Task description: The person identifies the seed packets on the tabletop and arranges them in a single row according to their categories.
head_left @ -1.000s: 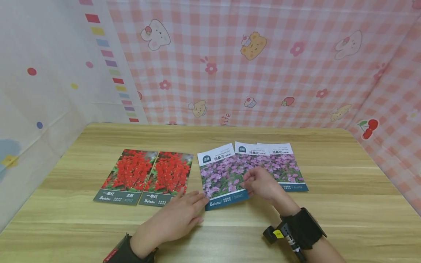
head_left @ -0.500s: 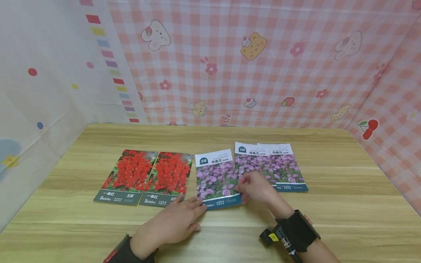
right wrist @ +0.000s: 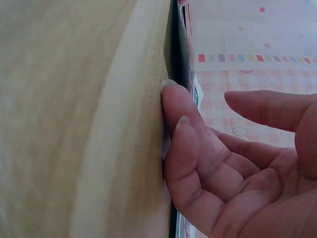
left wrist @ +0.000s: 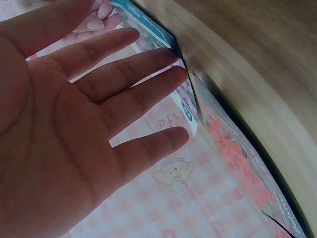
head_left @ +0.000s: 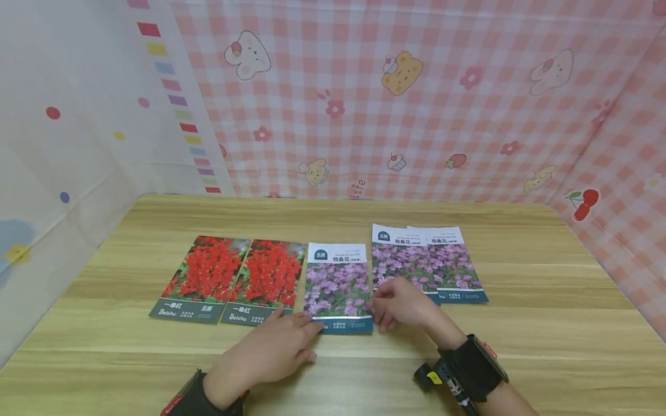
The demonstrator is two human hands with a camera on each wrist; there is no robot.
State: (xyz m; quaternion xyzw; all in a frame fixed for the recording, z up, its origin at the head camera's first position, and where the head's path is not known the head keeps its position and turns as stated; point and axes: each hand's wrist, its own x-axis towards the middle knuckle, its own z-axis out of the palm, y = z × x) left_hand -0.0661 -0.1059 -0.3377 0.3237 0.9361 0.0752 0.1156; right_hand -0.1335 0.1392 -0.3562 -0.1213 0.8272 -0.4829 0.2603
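Note:
Five flower seed packets lie in a row on the wooden table. Two red-flower packets sit side by side at the left. A purple-flower packet lies straight beside them. My left hand lies flat with straight fingers touching its lower left corner. My right hand rests at its lower right corner, fingertips on the edge, thumb apart. Two more purple packets overlap just right of it. The left wrist view shows my open left palm; the right wrist view shows right fingertips pressing down beside the packet's edge.
Pink checked cloth with cartoon animals walls the back and right of the table; white dotted cloth walls the left. Bare wood runs along the near edge and behind the packets.
The middle purple packet turned from tilted to straight and slid left against the red packets. My right hand moved left and down with it; my left hand stayed at its corner.

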